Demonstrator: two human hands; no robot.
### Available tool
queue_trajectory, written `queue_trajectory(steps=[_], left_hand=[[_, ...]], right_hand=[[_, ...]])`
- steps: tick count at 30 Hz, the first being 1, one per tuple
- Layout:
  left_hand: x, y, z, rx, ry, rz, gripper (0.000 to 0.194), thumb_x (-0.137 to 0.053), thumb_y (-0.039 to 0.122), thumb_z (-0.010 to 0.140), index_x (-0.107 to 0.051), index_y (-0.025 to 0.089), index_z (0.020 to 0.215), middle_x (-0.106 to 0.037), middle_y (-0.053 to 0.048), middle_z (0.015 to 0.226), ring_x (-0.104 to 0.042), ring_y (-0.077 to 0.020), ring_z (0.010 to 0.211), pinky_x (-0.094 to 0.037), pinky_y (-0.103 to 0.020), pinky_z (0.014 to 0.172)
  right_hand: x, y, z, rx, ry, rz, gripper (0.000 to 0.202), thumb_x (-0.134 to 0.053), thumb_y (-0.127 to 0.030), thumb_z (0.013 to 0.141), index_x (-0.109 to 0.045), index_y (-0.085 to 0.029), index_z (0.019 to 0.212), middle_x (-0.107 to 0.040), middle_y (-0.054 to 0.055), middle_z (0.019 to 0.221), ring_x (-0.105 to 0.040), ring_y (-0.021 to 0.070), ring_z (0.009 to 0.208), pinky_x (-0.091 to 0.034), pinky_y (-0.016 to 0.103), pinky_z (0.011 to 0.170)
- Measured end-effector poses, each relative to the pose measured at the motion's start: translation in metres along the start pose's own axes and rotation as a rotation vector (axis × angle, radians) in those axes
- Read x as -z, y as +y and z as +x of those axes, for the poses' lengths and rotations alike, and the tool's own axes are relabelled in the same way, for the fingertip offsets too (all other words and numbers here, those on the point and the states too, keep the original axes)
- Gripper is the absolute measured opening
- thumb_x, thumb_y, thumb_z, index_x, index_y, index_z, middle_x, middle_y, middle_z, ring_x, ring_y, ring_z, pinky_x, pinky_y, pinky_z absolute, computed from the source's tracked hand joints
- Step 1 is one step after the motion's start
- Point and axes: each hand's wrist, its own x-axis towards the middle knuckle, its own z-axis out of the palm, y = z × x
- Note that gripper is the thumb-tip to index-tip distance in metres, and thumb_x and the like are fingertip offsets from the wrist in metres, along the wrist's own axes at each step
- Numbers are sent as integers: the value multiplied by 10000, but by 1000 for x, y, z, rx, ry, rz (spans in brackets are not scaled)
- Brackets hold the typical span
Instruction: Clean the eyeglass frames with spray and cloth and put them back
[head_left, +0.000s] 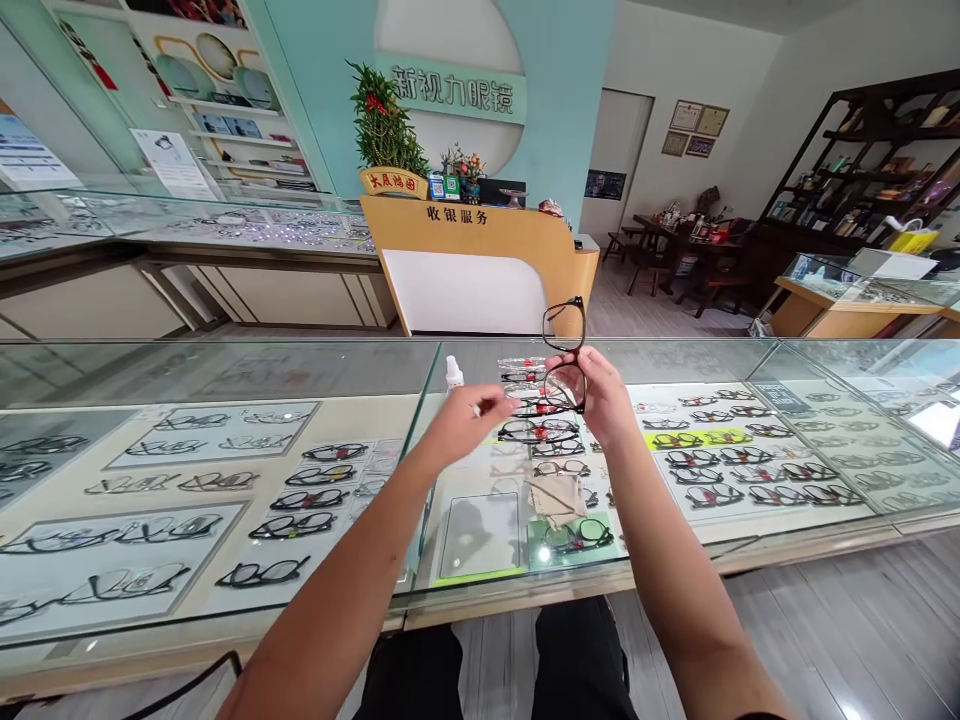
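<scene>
My right hand [606, 395] holds a pair of dark-framed glasses [568, 352] upright above the glass counter, its fingers at the bridge and lower lens. To its left is my left hand [472, 418], with thumb and index finger curled towards each other near the end of a temple; whether they pinch anything is too small to tell. A white bottle [454, 372] stands just behind my left hand. Below the hands, a beige cloth [558, 498] lies on the counter beside a row of glasses [538, 431].
The glass counter [420, 600] spans the view, with many glasses in it on both sides. A rectangular tray [481, 535] and dark glasses on a green card [574, 537] sit near its front edge. Beyond stands a wooden reception desk [480, 235] with a plant.
</scene>
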Motion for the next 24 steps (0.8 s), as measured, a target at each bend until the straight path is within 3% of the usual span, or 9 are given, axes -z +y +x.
queue_trajectory(steps=[3, 6, 11, 14, 17, 19, 24], left_hand=[[15, -5, 2, -140, 374, 92, 394, -707, 438, 1005, -542, 239, 707, -536, 7, 716, -466, -180, 730, -373, -334, 755], [24, -3, 6, -222, 494, 168, 291, -711, 362, 975, -575, 246, 745, -591, -1, 747, -516, -186, 761, -416, -337, 804], [51, 29, 40, -211, 371, 151, 181, -709, 416, 944, -689, 240, 983, -766, -50, 1011, -680, -215, 933, -538, -371, 906], [77, 57, 67, -241, 160, -7, 512, -793, 539, 879, -698, 258, 1295, -749, -127, 1427, -716, -294, 1301, -577, -468, 1100], [92, 80, 77, -304, -33, 92, 1009, -996, 562, 685, -598, 311, 1577, -581, -153, 1718, -537, -386, 1605, -444, -588, 1312], [91, 90, 72, -307, 0, 200, 1073, -1017, 567, 694, -566, 322, 1635, -576, -140, 1734, -523, -387, 1622, -401, -597, 1353], [73, 94, 52, -283, 135, 318, 753, -964, 592, 809, -727, 312, 1466, -740, -83, 1550, -691, -361, 1430, -523, -531, 1260]], right_hand=[[2, 0, -1, 12, -13, -46, 352, -922, -558, 848, -728, -264, 867, -842, 46, 954, -773, 233, 980, -621, 363, 944], [3, -1, 1, -6, -48, -100, 363, -894, -584, 852, -740, -256, 881, -828, 32, 907, -749, 218, 916, -600, 346, 911], [-3, -26, 15, -16, -144, -264, 312, -809, -557, 926, -750, -252, 899, -812, 27, 880, -709, 221, 900, -557, 337, 877], [-10, -53, 27, -27, -238, -332, 292, -802, -536, 926, -756, -252, 879, -826, 39, 914, -708, 221, 891, -539, 345, 874], [-20, -77, 37, -112, -304, -369, 283, -820, -514, 871, -750, -243, 834, -824, 48, 895, -719, 221, 854, -528, 344, 822], [-27, -88, 41, -132, -315, -397, 256, -829, -479, 835, -749, -236, 816, -815, 38, 887, -743, 217, 860, -527, 338, 828], [-34, -104, 40, -130, -388, -470, 267, -828, -477, 837, -738, -227, 805, -800, 33, 895, -772, 224, 862, -567, 379, 899]])
